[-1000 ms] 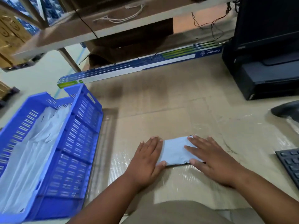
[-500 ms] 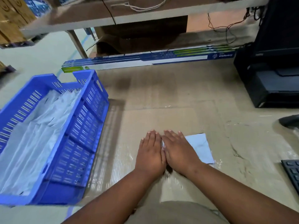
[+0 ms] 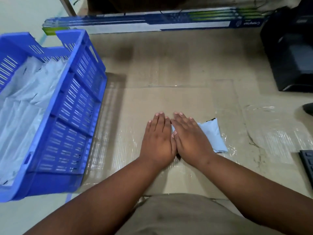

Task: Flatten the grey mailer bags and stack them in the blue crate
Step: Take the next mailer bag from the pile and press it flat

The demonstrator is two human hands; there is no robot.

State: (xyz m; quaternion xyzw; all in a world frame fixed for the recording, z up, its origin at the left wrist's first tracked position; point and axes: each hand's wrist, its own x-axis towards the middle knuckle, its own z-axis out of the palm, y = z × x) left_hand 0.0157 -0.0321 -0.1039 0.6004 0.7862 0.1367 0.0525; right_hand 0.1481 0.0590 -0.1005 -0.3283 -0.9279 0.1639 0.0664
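Both hands, left hand (image 3: 158, 138) and right hand (image 3: 190, 138), are pressing flat, fingers straight, on the grey mailer bag (image 3: 213, 136) lying on the tabletop (image 3: 169, 73), its long axis running near-to-far. The long box (image 3: 152, 24) behind is showing "Crompton" upside down.

Both hands lie flat side by side on a mailer (image 3: 213, 135) in the middle of the tabletop (image 3: 177, 68), the left hand (image 3: 158, 140) touching the right hand (image 3: 190, 139). The crate (image 3: 79, 106) stands to their left with bags (image 3: 25, 99) inside. A long box (image 3: 152, 24) lies behind; a keyboard (image 3: 307, 164) sits far right.
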